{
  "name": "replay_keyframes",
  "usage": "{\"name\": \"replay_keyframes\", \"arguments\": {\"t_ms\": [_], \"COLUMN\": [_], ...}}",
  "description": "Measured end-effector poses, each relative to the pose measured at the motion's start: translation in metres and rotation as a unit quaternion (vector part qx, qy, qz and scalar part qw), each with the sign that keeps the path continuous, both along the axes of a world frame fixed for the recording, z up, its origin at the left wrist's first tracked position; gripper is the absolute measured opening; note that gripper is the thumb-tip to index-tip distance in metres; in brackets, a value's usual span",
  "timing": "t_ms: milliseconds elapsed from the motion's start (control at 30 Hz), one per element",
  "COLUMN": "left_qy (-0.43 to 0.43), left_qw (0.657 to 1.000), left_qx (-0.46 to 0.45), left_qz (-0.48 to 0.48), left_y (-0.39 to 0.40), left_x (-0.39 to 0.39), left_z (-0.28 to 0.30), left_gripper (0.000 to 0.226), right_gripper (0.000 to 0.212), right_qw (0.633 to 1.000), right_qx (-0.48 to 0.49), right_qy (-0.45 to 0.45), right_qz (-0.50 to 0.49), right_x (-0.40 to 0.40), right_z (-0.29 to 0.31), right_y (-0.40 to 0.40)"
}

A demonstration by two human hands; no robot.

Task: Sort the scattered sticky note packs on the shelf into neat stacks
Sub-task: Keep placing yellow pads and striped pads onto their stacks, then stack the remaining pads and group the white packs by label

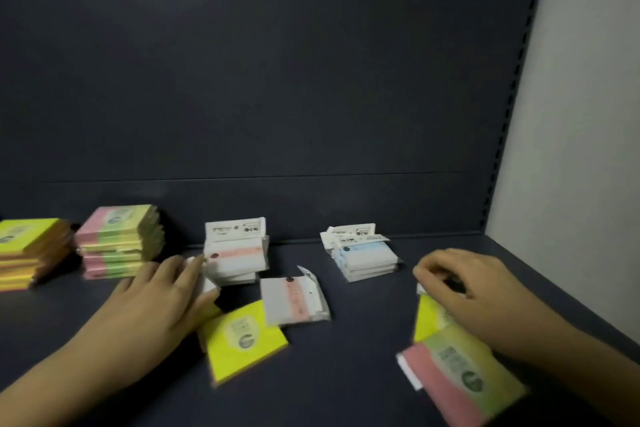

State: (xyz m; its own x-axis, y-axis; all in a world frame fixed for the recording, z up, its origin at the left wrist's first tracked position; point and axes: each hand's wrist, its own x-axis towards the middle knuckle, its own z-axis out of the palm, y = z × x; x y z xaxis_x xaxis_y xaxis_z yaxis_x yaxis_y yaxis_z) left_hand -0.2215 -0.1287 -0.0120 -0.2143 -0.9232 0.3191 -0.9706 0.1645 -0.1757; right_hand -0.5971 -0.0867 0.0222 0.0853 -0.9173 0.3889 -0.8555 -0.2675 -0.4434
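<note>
pink-and-yellow pack [460, 381] nearest, right | right hand [474, 291] curled over it, grip unclear | left hand [152, 302] spread, fingers at white-pink stack [235, 253] | yellow pack [242, 340] loose mid-shelf [346, 374] | blue stack [363, 253] further back

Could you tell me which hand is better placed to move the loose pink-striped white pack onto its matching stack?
The left hand. It rests beside the pink-striped white stack, and the loose pack lies just to its right. The right hand sits farther off, over the packs at the near right.
</note>
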Motion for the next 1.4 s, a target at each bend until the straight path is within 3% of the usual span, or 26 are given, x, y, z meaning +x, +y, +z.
{"name": "replay_keyframes", "arguments": {"t_ms": [67,100,167,233,400,500,633,800,967,1000,1100,1133,1400], "left_qy": [0.013,0.004,-0.028,-0.016,0.048,0.051,0.062,0.025,0.044,0.054,0.081,0.086,0.13], "left_qw": [1.0,1.0,0.999,0.998,0.992,0.992,0.995,0.998,0.993,0.991,0.985,0.984,0.969], "left_qx": [0.012,0.004,-0.025,-0.028,-0.042,-0.033,-0.034,-0.048,-0.061,-0.059,-0.054,-0.051,-0.015], "left_qz": [0.014,0.017,0.034,0.056,0.109,0.111,0.074,-0.031,-0.094,-0.107,-0.141,-0.148,-0.211], "left_y": [0.006,0.01,0.015,0.021,0.029,0.036,0.049,0.06,0.069,0.07,0.067,0.064,-0.005], "left_x": [-0.019,-0.03,-0.049,-0.068,-0.101,-0.115,-0.126,-0.135,-0.147,-0.148,-0.15,-0.15,-0.186], "left_z": [-0.009,-0.011,-0.015,-0.013,-0.003,0.008,0.027,0.046,0.058,0.059,0.059,0.058,0.037], "left_gripper": [0.069,0.066,0.061,0.059,0.082,0.089,0.088,0.073,0.073,0.073,0.068,0.067,0.068], "right_gripper": [0.039,0.046,0.08,0.114,0.089,0.076,0.037,0.034,0.033,0.038,0.101,0.11,0.11], "right_qw": [0.999,0.994,0.979,0.975,0.978,0.973,0.938,0.942,0.947,0.952,0.958,0.964,0.981], "right_qx": [0.029,0.039,0.018,-0.002,-0.026,-0.069,-0.173,-0.134,-0.128,-0.112,-0.065,-0.033,-0.041], "right_qy": [0.036,0.101,0.2,0.219,0.207,0.195,0.221,0.195,0.187,0.189,0.172,0.157,0.084], "right_qz": [-0.012,-0.016,-0.014,-0.023,0.024,0.1,0.206,0.238,0.229,0.214,0.219,0.213,0.169], "right_x": [-0.015,-0.019,-0.023,-0.017,-0.019,-0.025,-0.031,-0.03,-0.041,-0.045,-0.054,-0.058,-0.081], "right_z": [-0.014,-0.021,-0.034,-0.042,-0.061,-0.071,-0.077,-0.075,-0.062,-0.05,-0.018,-0.008,0.022], "right_y": [0.003,0.006,0.014,0.024,0.026,0.025,0.018,0.02,0.015,0.016,0.011,0.013,-0.003]}}
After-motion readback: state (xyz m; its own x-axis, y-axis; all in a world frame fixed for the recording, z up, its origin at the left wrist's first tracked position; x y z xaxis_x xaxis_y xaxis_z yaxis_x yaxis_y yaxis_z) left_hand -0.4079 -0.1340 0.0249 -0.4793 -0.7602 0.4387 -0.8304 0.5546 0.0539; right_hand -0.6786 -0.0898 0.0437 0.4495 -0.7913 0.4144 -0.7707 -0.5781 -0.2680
